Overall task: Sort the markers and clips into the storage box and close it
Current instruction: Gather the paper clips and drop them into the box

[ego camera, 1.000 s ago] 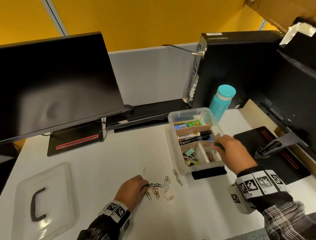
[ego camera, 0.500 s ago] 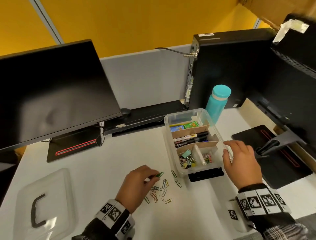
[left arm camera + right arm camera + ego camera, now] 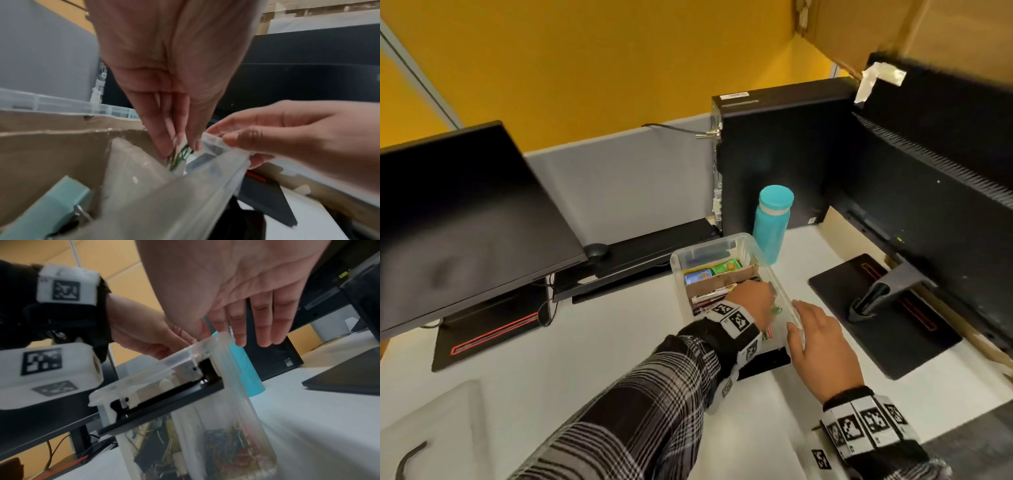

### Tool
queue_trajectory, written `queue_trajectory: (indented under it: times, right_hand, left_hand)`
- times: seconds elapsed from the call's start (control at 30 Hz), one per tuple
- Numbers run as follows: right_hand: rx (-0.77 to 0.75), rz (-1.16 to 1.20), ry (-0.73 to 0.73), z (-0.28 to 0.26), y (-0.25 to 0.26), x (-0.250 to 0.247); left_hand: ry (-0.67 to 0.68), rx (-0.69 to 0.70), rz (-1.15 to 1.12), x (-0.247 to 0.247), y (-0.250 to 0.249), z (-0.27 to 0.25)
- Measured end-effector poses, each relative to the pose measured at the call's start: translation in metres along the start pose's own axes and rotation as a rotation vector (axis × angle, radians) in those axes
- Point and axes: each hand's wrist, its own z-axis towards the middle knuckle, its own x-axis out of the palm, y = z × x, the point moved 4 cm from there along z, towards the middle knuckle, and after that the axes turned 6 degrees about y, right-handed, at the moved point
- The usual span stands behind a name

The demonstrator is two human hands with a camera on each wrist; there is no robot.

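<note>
The paper clips (image 3: 180, 155) you are carrying hang from the pinched fingertips (image 3: 164, 146) of your left hand (image 3: 751, 298), straight above the near right compartment of the storage box (image 3: 748, 245). The drop is directly downward: nothing lies between the clips and the compartment floor, and the cardboard divider (image 3: 51, 134) stands to their left. The box's long axis runs away from you across the bench (image 3: 592, 346), with the markers (image 3: 710, 296) lying crosswise in the middle section. Your left hand is plainly the nearer one to the target, being already inside the rim.

Your right hand (image 3: 822, 346) is on the box's right wall near its front corner, fingers nearly straight, with the thumb and forefinger closed lightly on the rim (image 3: 216, 139), steadying it, I judge.

The left wrist view alone shows the clips between your fingers and the pinch on the rim; from the head view your left hand hides most of this, with only a green glint below it. The right wrist view alone looks through the clear wall to the heap of coloured clips (image 3: 232, 449) already lying in that compartment. The head view alone shows the lid (image 3: 431, 442) lying well apart at the bench's near left, not yet fitted.
</note>
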Motion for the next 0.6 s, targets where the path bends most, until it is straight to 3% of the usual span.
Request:
queue_trajectory:
  times: [0.17, 0.27, 0.33, 0.43, 0.5, 0.6]
  right_hand:
    - [-0.023, -0.023, -0.007, 0.001, 0.005, -0.006]
    - [-0.105, 0.029, -0.055, -0.004, 0.022, -0.010]
    - [-0.243, 0.075, -0.090, -0.011, 0.043, -0.011]
    - [-0.517, 0.055, -0.076, -0.028, 0.078, 0.003]
    - [-0.672, 0.025, 0.020, -0.042, 0.098, 0.024]
    - [-0.787, -0.010, 0.264, -0.058, 0.114, 0.065]
  left_hand:
    - [0.068, 0.043, -0.153, 0.001, 0.006, 0.000]
    - [-0.102, 0.133, -0.341, -0.014, 0.024, -0.025]
    - [-0.242, 0.154, -0.412, -0.022, 0.048, -0.051]
    - [-0.435, 0.067, -0.444, -0.015, 0.102, -0.095]
    - [-0.509, -0.047, -0.463, 0.005, 0.142, -0.122]
    - [-0.449, -0.232, -0.448, 0.053, 0.194, -0.155]
